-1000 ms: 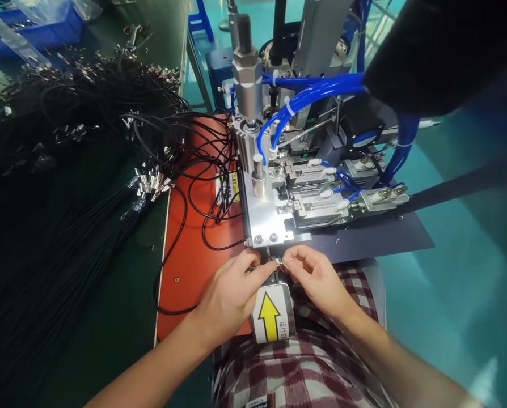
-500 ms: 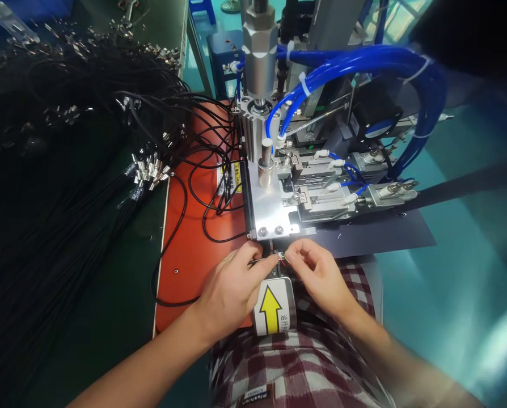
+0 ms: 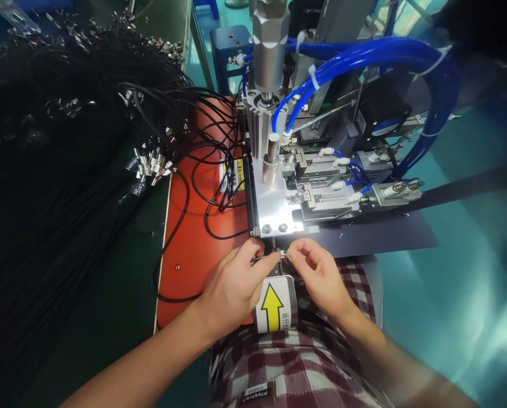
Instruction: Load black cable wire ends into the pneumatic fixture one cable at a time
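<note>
My left hand (image 3: 232, 277) is closed in a pinch at the front end of the machine's track, on a black cable (image 3: 181, 298) that runs out under it over the red board. At its fingertips sits a small connector with thin coloured wires (image 3: 283, 254), one of them red. From the other side my right hand (image 3: 319, 272) pinches the connector end with thumb and forefinger. Both hands meet just in front of the bright metal plate (image 3: 274, 207). Fingers hide most of the connector. Below lies a white label with a yellow arrow (image 3: 273, 306).
A large heap of black cables (image 3: 87, 73) with metal ends lies at left, some trailing onto the red board (image 3: 194, 255). The machine's upright cylinder (image 3: 270, 51) rises ahead. Blue air hoses (image 3: 376, 54) arch over the slides (image 3: 330, 201) at right.
The view has shifted slightly, so the machine sits a little farther right. Both hands keep their pinch at the small connector, with hardly any movement.
</note>
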`<state>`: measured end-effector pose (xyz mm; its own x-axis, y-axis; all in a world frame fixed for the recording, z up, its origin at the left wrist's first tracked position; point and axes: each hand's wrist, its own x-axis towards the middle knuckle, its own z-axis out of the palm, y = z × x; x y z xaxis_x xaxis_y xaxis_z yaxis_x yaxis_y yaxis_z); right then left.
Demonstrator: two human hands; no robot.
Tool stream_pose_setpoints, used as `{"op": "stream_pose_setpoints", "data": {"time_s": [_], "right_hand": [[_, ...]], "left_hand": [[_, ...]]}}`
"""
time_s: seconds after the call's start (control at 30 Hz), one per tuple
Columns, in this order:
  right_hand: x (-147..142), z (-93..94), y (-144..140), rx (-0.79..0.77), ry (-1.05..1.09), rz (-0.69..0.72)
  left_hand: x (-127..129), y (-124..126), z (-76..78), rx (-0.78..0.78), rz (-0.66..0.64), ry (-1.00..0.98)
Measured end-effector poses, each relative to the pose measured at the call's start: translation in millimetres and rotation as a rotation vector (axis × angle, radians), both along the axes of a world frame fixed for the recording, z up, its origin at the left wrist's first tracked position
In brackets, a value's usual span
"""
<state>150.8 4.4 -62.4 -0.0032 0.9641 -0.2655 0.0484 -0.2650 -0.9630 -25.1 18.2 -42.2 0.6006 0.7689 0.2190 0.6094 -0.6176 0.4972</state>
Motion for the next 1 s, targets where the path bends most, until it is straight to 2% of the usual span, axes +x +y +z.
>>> {"op": "stream_pose_setpoints", "data": {"time_s": [0.1, 0.23, 0.37, 0.5, 0.67, 0.77, 0.9, 1.0], "right_hand": [[-0.9, -0.1, -0.9, -0.020, 0.012, 0.006], [-1.5, -2.0, -1.9, 0.029, -0.052, -0.018], [-2.0, -2.2, -1.8, -0.037, -0.038, 0.018], [-3.5, 1.1, -1.2, 0.077, -0.175, -0.021], [-5.1, 2.9, -2.4, -0.059, -0.118, 0.007], [-4.2, -0.6, -4.4, -0.005, -0.149, -0.015], [0.5, -3.8, -3.8, -0.092, -0.029, 0.028], [2.9, 0.9, -1.5, -0.088, -0.050, 0.039]], "left_hand": [[1.1, 0.1, 1.2, 0.004, 0.002, -0.005], [1.9, 0.2, 1.1, 0.017, 0.005, 0.001], [1.8, 0.0, 0.5, 0.018, 0.004, -0.006], [1.9, -0.9, 1.2, -0.001, 0.000, -0.009], [1.7, -1.1, 2.2, -0.005, 0.004, -0.009], [1.5, -0.5, 1.6, -0.012, 0.007, -0.029], [2.3, 0.7, 0.6, -0.008, 0.026, -0.074], [3.1, 1.4, 0.5, -0.005, 0.032, -0.102]]}}
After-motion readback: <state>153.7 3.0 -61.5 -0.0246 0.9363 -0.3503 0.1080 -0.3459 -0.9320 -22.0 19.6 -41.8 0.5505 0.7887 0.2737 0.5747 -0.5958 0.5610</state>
